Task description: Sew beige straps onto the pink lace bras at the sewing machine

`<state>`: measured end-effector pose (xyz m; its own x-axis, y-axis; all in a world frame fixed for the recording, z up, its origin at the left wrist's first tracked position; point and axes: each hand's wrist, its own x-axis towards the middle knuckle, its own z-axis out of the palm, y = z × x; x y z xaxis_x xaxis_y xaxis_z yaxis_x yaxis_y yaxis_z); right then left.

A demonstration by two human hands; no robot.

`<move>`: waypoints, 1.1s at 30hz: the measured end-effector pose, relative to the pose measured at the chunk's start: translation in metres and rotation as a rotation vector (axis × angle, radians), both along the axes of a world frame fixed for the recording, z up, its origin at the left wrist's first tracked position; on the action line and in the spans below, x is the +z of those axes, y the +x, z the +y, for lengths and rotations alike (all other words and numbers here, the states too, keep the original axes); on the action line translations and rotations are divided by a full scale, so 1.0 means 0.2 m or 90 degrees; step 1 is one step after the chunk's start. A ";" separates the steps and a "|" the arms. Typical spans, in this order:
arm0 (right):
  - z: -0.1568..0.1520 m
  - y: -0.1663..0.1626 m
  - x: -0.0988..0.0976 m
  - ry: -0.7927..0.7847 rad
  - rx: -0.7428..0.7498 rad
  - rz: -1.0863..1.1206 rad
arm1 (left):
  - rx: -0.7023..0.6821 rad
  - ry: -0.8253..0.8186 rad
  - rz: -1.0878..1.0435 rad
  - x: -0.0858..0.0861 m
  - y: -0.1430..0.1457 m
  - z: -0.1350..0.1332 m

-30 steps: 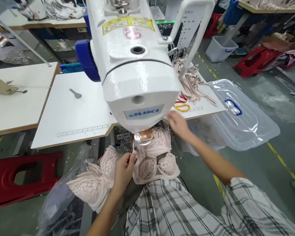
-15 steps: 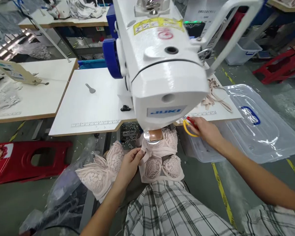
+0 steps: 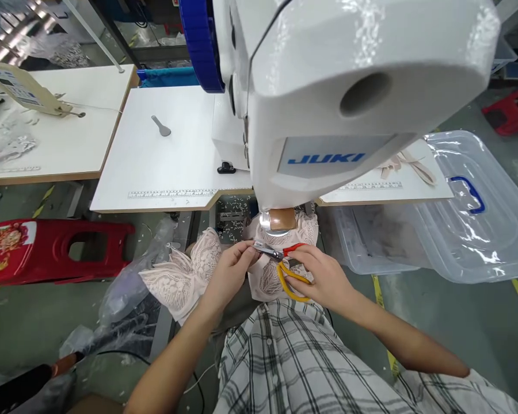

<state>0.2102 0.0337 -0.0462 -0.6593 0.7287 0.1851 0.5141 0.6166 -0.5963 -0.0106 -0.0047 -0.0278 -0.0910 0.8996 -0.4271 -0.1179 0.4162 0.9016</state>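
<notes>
My right hand (image 3: 323,279) is closed around scissors (image 3: 294,273) with one red and one yellow handle. Their metal blades point left, to the fingertips of my left hand (image 3: 233,267). Those fingers pinch the edge of a pale pink lace bra (image 3: 271,279); exactly which bit of it they hold is hard to make out. The bra lies partly under the head of the white sewing machine (image 3: 328,115), below a shiny metal and copper-coloured part (image 3: 280,221). More lace bras (image 3: 183,276) are piled to the left of my left hand.
A white worktable (image 3: 168,155) with a printed ruler edge carries a grey spoon-shaped tool (image 3: 161,126). Beige straps (image 3: 414,167) lie at its right end. To the right are a clear plastic bin and its lid (image 3: 492,230). A red stool (image 3: 56,250) stands at left.
My right hand has brought the scissors from the table edge leftward to the bra, beside my left hand. My left hand still pinches the bra's edge. The view has shifted closer to the machine.
</notes>
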 end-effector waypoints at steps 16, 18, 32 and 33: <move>-0.05 0.02 -0.05 -0.129 -0.019 0.095 | -0.020 0.029 0.044 -0.01 -0.07 0.01; -0.05 -0.02 -0.05 -0.135 -0.013 0.097 | -0.034 0.032 0.078 -0.01 -0.07 0.02; -0.03 -0.04 -0.09 -0.181 -0.043 0.084 | -0.032 0.051 0.158 -0.05 -0.10 0.02; -0.03 -0.04 -0.09 -0.180 -0.052 0.084 | -0.025 0.051 0.147 -0.05 -0.10 0.02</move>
